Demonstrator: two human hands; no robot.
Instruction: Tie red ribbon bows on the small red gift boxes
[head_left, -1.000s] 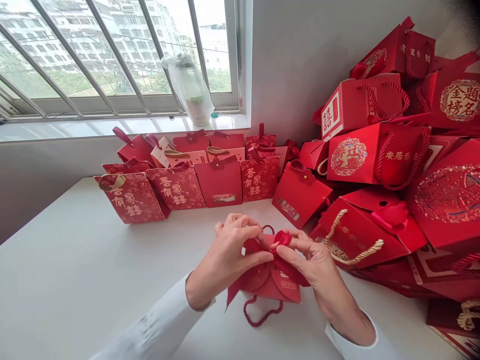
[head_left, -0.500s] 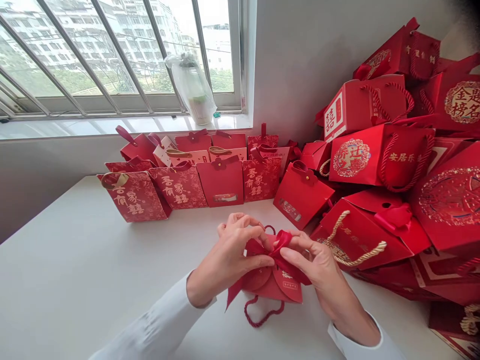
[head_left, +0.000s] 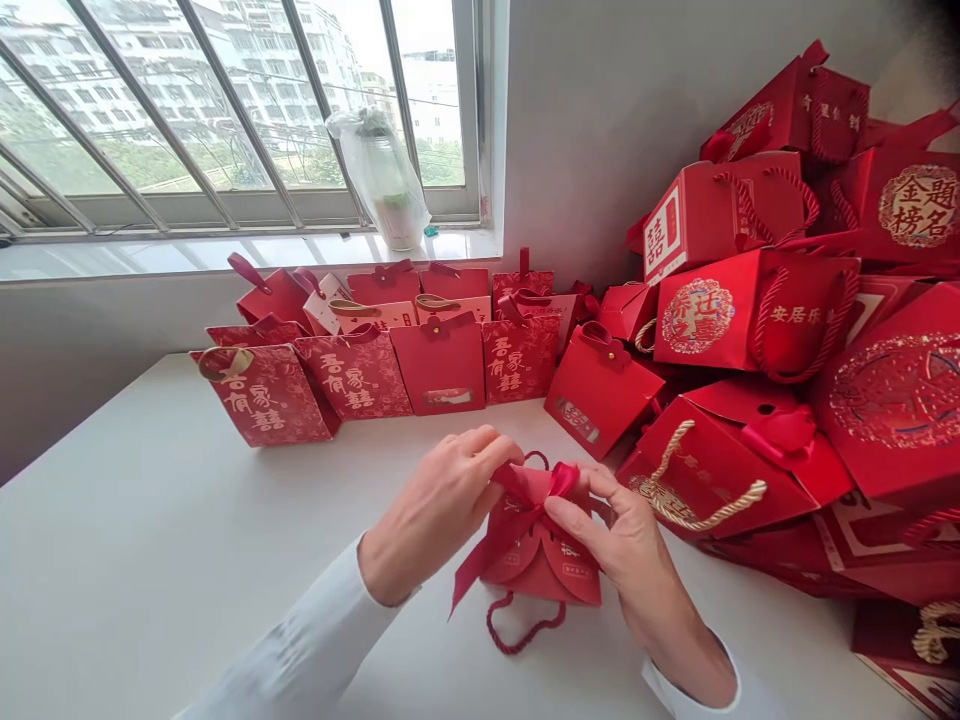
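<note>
A small red gift box (head_left: 541, 572) with overlapping rounded flaps stands on the white table, a dark red rope handle drooping at its near side. Across its top runs a red ribbon (head_left: 480, 556) looped into a bow, one tail hanging over the left side. My left hand (head_left: 442, 505) is closed on the ribbon at the upper left of the box, its fingertips partly hidden. From the right, my right hand (head_left: 619, 520) pinches the bow's right loop between thumb and fingers, the thumb lying by the knot.
Several red gift bags (head_left: 354, 372) stand in rows along the wall. A tall pile of red boxes (head_left: 705, 315) with rope handles fills the right side. A jar in a plastic bag (head_left: 394, 200) sits on the sill of the barred window. White table (head_left: 150, 530) extends to the left.
My left hand has drawn away from the knot toward the upper left with the ribbon. My right thumb has shifted slightly left toward the knot. More of the box's front flaps show.
</note>
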